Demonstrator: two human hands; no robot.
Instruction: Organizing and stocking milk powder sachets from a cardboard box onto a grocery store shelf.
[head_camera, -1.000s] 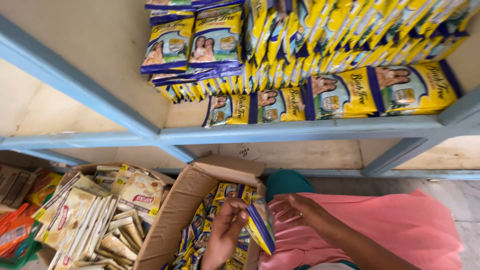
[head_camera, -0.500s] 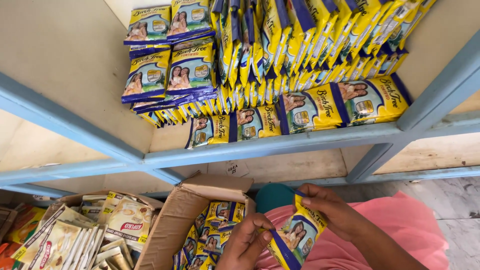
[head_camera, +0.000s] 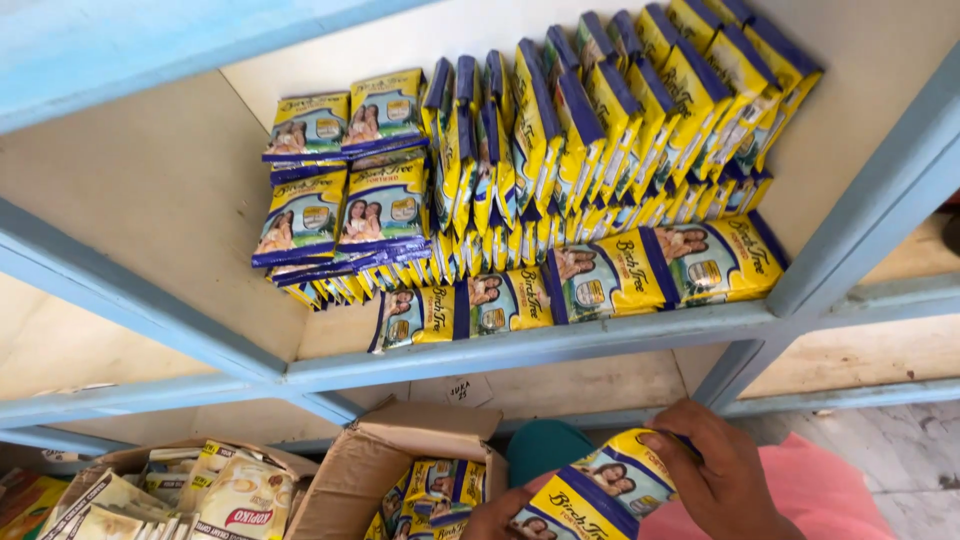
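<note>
Both hands grasp the yellow packet (head_camera: 590, 492): right hand (head_camera: 715, 475) above, left hand (head_camera: 495, 518) below.

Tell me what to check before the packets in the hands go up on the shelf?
1. Hold on the yellow-and-blue packets: right hand grips their top end, left hand is under the low end. Ok.
2. Free spot on the shelf board: bare wood left of the stacked packets. Ok.
3. Front row of packets sits behind the blue shelf edge. Ok.
4. Leaning rows at the back: tilted but resting on each other. Cannot tell if steady.
5. Open cardboard box has more packets inside. Ok.
</note>
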